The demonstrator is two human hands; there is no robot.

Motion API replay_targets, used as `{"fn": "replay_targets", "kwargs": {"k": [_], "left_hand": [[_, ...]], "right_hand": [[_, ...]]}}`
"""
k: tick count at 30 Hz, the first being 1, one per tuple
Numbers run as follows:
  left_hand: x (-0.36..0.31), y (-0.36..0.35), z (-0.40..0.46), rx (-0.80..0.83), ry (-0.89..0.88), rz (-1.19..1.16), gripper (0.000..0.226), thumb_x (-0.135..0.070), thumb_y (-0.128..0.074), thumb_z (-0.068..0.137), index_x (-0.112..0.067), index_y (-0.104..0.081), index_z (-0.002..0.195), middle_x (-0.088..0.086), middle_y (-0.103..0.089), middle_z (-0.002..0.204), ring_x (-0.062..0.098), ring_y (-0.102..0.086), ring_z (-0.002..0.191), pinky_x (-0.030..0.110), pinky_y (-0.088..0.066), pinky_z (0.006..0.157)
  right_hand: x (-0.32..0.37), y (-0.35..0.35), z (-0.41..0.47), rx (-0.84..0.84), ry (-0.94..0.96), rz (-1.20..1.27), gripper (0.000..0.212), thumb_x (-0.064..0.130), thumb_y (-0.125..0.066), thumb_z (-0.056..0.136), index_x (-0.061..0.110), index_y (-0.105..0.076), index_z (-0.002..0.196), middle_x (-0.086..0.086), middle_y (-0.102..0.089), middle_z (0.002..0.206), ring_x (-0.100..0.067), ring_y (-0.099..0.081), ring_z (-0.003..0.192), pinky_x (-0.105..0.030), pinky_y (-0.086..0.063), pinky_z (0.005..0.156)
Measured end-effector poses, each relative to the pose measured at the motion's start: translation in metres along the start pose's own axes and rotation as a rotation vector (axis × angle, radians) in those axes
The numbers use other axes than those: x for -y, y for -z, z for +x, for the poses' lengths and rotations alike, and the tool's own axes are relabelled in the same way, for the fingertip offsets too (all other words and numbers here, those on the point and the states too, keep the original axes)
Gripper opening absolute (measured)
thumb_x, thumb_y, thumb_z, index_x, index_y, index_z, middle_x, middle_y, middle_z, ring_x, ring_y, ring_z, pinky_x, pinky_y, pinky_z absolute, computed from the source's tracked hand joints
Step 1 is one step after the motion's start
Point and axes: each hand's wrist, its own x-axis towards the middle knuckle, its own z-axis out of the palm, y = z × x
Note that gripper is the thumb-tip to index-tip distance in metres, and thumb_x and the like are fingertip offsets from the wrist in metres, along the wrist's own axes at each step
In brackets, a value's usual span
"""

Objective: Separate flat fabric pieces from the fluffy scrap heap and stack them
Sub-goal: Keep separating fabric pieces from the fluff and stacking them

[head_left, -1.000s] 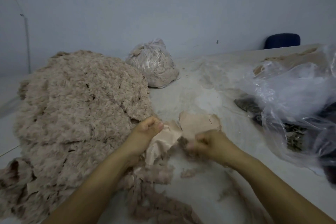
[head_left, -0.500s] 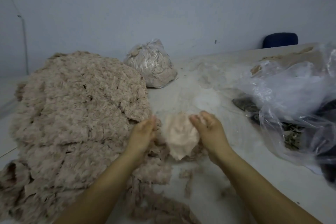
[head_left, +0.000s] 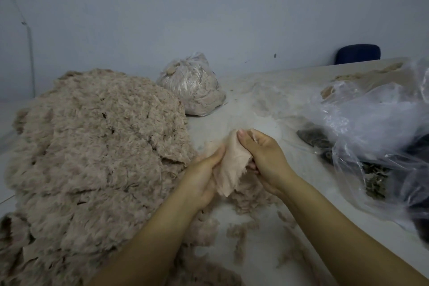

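Both forearms enter from the lower edge and converge above the table point(head_left: 267, 109), wrists angled inward toward one another. The left hand point(head_left: 204, 174) is turned palm-right, its fingers curled round the left edge of a flat fabric piece point(head_left: 232, 165). The right hand point(head_left: 264, 155) faces it, thumb raised and pressed on the upper part of the piece, remaining fingers wrapped behind — both hands are grasping the same pale peach cloth. The piece hangs between the palms, crumpled, its frayed lower corner pointing down toward loose scraps point(head_left: 241, 234) lying on the table beneath.

The fluffy scrap heap point(head_left: 92, 146) occupies the left of the table, its near edge just beside the left hand. No finished stack of flat pieces can be made out.

Behind the heap stands a tied clear bag of scraps point(head_left: 192, 86). To the right lies a large loose plastic bag point(head_left: 371, 127) — dark material shows through it. A blue chair back point(head_left: 357, 53) is visible past the far table edge, against a plain pale wall point(head_left: 209, 7).
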Motion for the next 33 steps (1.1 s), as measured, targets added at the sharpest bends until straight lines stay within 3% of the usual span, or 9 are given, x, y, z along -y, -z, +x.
{"fn": "replay_targets", "kwargs": {"k": [5,10,14,17,21,24,26,30,33], "left_hand": [[0.013,-0.009,0.036,-0.367,-0.390,0.670,0.028,-0.027,-0.048,0.098,-0.003,-0.057,0.086,0.010,-0.060,0.078,0.022,-0.055,0.070,0.030,-0.042,0.063],[0.038,-0.008,0.061,-0.441,-0.398,1.105,0.041,-0.036,-0.036,0.101,-0.017,-0.036,0.065,-0.002,-0.043,0.062,0.017,-0.042,0.059,0.027,-0.023,0.047],[0.047,0.003,0.068,-0.420,-0.288,1.090,0.025,-0.032,-0.040,0.099,-0.012,-0.045,0.084,0.006,-0.055,0.079,0.030,-0.056,0.079,0.035,-0.037,0.062],[0.036,0.020,0.061,-0.376,-0.247,0.978,0.023,-0.032,-0.047,0.097,-0.013,-0.046,0.084,0.012,-0.059,0.079,0.029,-0.058,0.073,0.038,-0.045,0.066],[0.004,0.059,0.035,-0.071,-0.139,1.371,0.028,-0.045,-0.060,0.088,-0.020,-0.053,0.077,-0.004,-0.058,0.068,0.010,-0.051,0.059,0.027,-0.039,0.057],[-0.016,0.082,0.009,0.233,0.113,1.854,0.046,-0.054,-0.075,0.070,-0.024,-0.061,0.102,-0.007,-0.061,0.094,0.009,-0.057,0.083,0.024,-0.045,0.071],[-0.017,0.092,-0.001,0.358,0.159,2.025,0.037,-0.044,-0.074,0.076,-0.018,-0.064,0.101,0.001,-0.063,0.100,0.015,-0.057,0.090,0.023,-0.042,0.071],[-0.014,0.095,-0.012,0.406,-0.034,1.732,0.010,-0.026,-0.060,0.092,-0.017,-0.062,0.089,0.002,-0.066,0.097,0.013,-0.060,0.092,0.023,-0.044,0.076],[-0.019,0.084,-0.017,0.354,-0.257,1.372,0.010,-0.018,-0.056,0.094,-0.021,-0.065,0.096,-0.009,-0.068,0.097,-0.002,-0.060,0.090,0.018,-0.046,0.083]], "right_hand": [[-0.030,0.028,0.016,-0.433,0.034,-0.376,0.053,0.027,-0.065,0.089,0.023,-0.033,0.047,0.012,-0.035,0.038,-0.004,-0.033,0.039,-0.023,-0.026,0.048],[-0.051,0.055,0.027,-0.574,-0.046,-0.667,0.045,0.042,-0.066,0.083,0.018,-0.044,0.052,0.007,-0.049,0.051,-0.009,-0.051,0.059,-0.025,-0.034,0.053],[-0.056,0.064,0.031,-0.550,-0.176,-0.738,0.031,0.049,-0.061,0.084,0.022,-0.059,0.069,0.007,-0.060,0.070,-0.020,-0.057,0.078,-0.031,-0.036,0.061],[-0.052,0.068,0.026,-0.538,-0.179,-0.773,0.031,0.059,-0.055,0.084,0.029,-0.059,0.089,0.011,-0.054,0.073,-0.016,-0.051,0.078,-0.030,-0.035,0.063],[-0.044,0.059,0.015,-0.550,0.000,-0.632,0.024,0.053,-0.049,0.091,0.031,-0.056,0.095,0.008,-0.062,0.071,-0.017,-0.060,0.079,-0.032,-0.043,0.070],[-0.039,0.033,0.002,-0.443,0.172,-0.563,0.013,0.037,-0.054,0.094,0.029,-0.061,0.086,0.010,-0.066,0.073,0.000,-0.058,0.072,-0.015,-0.041,0.070],[-0.042,0.011,-0.010,-0.274,0.229,-0.581,0.016,0.030,-0.056,0.094,0.031,-0.061,0.078,0.006,-0.065,0.067,0.005,-0.055,0.062,-0.003,-0.036,0.062],[-0.055,-0.024,-0.027,0.118,0.138,-0.642,0.004,0.040,-0.061,0.090,0.037,-0.060,0.087,0.005,-0.064,0.075,-0.001,-0.055,0.065,-0.014,-0.043,0.063],[-0.065,-0.037,-0.029,0.296,0.073,-0.693,0.033,0.049,-0.068,0.082,0.030,-0.057,0.107,0.012,-0.061,0.091,0.001,-0.057,0.082,-0.015,-0.044,0.070]]}}
